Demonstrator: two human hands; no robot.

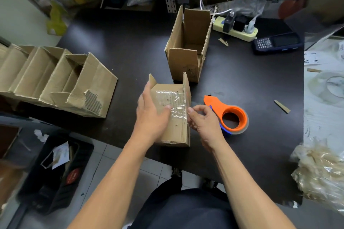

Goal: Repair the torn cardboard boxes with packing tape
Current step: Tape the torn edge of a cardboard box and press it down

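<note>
The small cardboard box (174,115) lies on its side just left of the orange tape dispenser (229,115); left hand (151,115) presses flat, likely smoothing clear tape (177,107), while right hand (202,120) pinches the tape's edge

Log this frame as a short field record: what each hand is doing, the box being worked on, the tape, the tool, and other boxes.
left hand: flat on the taped box, fingers straight
right hand: pinching the tape edge at the box's right corner
taped box: lying on its side on the black table
tape: clear strip, wrinkled, over the top face
tape dispenser: orange, set down right of the box
upright box: open, behind
stacked boxes: at left, one torn
</note>
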